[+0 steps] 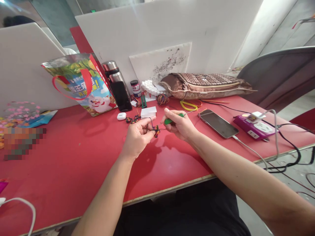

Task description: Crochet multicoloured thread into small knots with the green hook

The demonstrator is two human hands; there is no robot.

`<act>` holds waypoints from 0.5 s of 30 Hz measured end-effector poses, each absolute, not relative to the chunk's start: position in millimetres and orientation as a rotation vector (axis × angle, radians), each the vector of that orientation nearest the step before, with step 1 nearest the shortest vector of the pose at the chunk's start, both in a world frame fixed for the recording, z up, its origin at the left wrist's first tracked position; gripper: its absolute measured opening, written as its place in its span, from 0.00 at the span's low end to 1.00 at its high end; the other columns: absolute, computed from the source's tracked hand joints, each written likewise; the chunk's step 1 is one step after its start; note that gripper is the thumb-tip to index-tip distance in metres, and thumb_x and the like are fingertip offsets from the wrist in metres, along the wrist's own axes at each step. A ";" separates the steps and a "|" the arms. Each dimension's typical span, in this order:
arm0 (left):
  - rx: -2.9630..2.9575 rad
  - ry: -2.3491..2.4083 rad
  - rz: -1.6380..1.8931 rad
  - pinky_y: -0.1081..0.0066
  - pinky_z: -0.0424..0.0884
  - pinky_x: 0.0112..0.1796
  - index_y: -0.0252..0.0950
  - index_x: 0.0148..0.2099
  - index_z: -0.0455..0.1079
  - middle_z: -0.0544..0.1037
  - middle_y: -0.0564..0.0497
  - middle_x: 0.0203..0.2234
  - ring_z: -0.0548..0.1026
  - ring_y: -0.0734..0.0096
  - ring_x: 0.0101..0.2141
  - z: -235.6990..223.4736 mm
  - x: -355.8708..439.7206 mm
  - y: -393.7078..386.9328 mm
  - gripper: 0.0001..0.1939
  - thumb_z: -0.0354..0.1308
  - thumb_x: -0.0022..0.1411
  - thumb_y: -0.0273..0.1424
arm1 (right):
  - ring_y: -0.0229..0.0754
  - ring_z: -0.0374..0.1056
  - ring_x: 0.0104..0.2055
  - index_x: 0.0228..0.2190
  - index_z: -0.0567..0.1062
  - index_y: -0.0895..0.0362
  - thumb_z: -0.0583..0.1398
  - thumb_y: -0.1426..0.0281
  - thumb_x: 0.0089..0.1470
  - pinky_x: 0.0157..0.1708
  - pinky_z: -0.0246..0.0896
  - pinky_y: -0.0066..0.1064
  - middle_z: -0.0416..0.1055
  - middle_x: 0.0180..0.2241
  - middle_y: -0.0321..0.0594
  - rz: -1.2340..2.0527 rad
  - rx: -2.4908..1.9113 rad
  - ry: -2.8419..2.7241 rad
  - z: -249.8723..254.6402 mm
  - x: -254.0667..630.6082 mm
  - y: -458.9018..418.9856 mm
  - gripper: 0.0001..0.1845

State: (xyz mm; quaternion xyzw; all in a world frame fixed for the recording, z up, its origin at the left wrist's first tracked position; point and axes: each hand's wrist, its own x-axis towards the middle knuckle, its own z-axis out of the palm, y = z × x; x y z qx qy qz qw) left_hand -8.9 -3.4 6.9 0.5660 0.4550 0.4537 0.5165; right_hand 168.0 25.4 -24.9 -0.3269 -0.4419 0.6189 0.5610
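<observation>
A small multicolored crochet piece in dark, orange and red yarn is pinched between the thumb and fingers of my left hand. Dark yarn runs up over that hand's fingers. My right hand is closed around the green handle of a crochet hook, whose thin metal tip reaches the piece from the right. Just behind my left hand lies a string of dark multicolored crocheted pieces. Farther back sits a ball of multicolored yarn.
On the red table stand a gift bag, a thermos and a black phone. A white earbud case, yellow-handled scissors, a charging phone and a purple power strip lie around. A brown cushion rests behind.
</observation>
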 end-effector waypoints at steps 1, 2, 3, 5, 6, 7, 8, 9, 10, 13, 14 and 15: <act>1.360 1.088 1.087 0.72 0.56 0.22 0.30 0.54 0.82 0.68 0.58 0.24 0.63 0.81 0.20 7.3 -8.8 -3.9 0.28 0.69 0.48 0.27 | 0.28 0.44 0.13 0.21 0.78 0.60 0.72 0.43 0.48 0.15 0.33 0.26 0.62 0.12 0.33 1.464 -0.762 -1.034 -24.8 167.4 25.2 0.31; 1.363 1.087 1.083 0.72 0.56 0.22 0.29 0.54 0.82 0.68 0.58 0.24 0.63 0.81 0.20 7.7 -8.8 -4.3 0.28 0.69 0.48 0.28 | 0.27 0.43 0.13 0.21 0.78 0.60 0.72 0.44 0.48 0.15 0.33 0.26 0.62 0.11 0.32 1.473 -0.756 -1.027 -24.9 167.1 25.0 0.31; 1.366 1.087 1.078 0.72 0.57 0.22 0.28 0.55 0.81 0.68 0.58 0.24 0.64 0.81 0.20 8.0 -8.8 -4.5 0.29 0.69 0.48 0.28 | 0.27 0.42 0.13 0.20 0.78 0.60 0.72 0.44 0.49 0.15 0.32 0.26 0.62 0.11 0.32 1.484 -0.751 -1.021 -25.0 167.1 25.1 0.31; 1.375 1.084 1.074 0.73 0.58 0.22 0.26 0.56 0.80 0.68 0.58 0.25 0.65 0.80 0.21 8.3 -8.6 -4.6 0.30 0.69 0.49 0.28 | 0.27 0.41 0.13 0.20 0.77 0.60 0.72 0.45 0.49 0.15 0.32 0.26 0.61 0.11 0.31 1.510 -0.738 -1.002 -25.2 167.6 25.4 0.30; 1.380 1.082 1.068 0.73 0.58 0.22 0.26 0.56 0.80 0.68 0.58 0.25 0.65 0.80 0.22 8.5 -8.4 -4.5 0.30 0.69 0.49 0.28 | 0.27 0.41 0.13 0.20 0.77 0.60 0.72 0.45 0.49 0.15 0.33 0.25 0.60 0.10 0.31 1.523 -0.730 -0.989 -25.3 168.0 25.7 0.30; 1.384 1.078 1.064 0.73 0.58 0.22 0.26 0.57 0.80 0.68 0.58 0.25 0.65 0.80 0.22 8.7 -8.1 -4.4 0.30 0.68 0.49 0.28 | 0.26 0.40 0.13 0.20 0.77 0.60 0.73 0.46 0.48 0.15 0.33 0.25 0.59 0.10 0.30 1.534 -0.721 -0.976 -25.3 168.3 25.9 0.29; 1.386 1.074 1.062 0.73 0.59 0.22 0.26 0.57 0.80 0.69 0.58 0.25 0.65 0.80 0.22 8.9 -7.8 -4.5 0.31 0.68 0.49 0.28 | 0.26 0.40 0.13 0.20 0.78 0.60 0.73 0.46 0.48 0.15 0.34 0.25 0.59 0.10 0.29 1.546 -0.711 -0.965 -25.3 168.4 26.1 0.29; 1.384 1.070 1.063 0.73 0.59 0.22 0.26 0.57 0.80 0.68 0.58 0.25 0.65 0.79 0.22 9.2 -7.4 -4.6 0.31 0.68 0.49 0.28 | 0.26 0.40 0.13 0.20 0.78 0.60 0.73 0.47 0.48 0.16 0.35 0.25 0.59 0.10 0.29 1.556 -0.702 -0.955 -25.3 168.3 26.0 0.29; 1.379 1.069 1.067 0.73 0.59 0.22 0.26 0.57 0.80 0.68 0.58 0.25 0.66 0.79 0.22 9.6 -7.0 -4.9 0.31 0.68 0.49 0.27 | 0.26 0.40 0.13 0.20 0.78 0.60 0.73 0.47 0.48 0.16 0.35 0.25 0.59 0.10 0.29 1.565 -0.691 -0.947 -25.4 167.8 25.7 0.29; 1.348 1.076 1.085 0.74 0.59 0.21 0.27 0.57 0.80 0.70 0.58 0.24 0.66 0.79 0.21 10.7 -6.0 -5.8 0.31 0.68 0.48 0.27 | 0.25 0.41 0.13 0.22 0.79 0.61 0.73 0.47 0.49 0.16 0.37 0.25 0.62 0.11 0.30 1.579 -0.651 -0.928 -26.1 163.8 22.8 0.29; 1.332 1.075 1.089 0.73 0.59 0.21 0.27 0.57 0.80 0.72 0.57 0.24 0.65 0.79 0.21 10.9 -5.7 -6.0 0.31 0.68 0.48 0.27 | 0.25 0.41 0.13 0.23 0.79 0.61 0.73 0.47 0.50 0.16 0.38 0.24 0.63 0.12 0.30 1.581 -0.635 -0.923 -26.5 161.6 21.2 0.28; 1.314 1.069 1.092 0.73 0.58 0.21 0.28 0.57 0.80 0.74 0.56 0.24 0.65 0.80 0.20 10.9 -5.6 -6.0 0.32 0.68 0.48 0.26 | 0.25 0.43 0.13 0.24 0.80 0.61 0.73 0.47 0.50 0.17 0.38 0.24 0.65 0.13 0.31 1.587 -0.618 -0.918 -26.8 159.1 19.5 0.28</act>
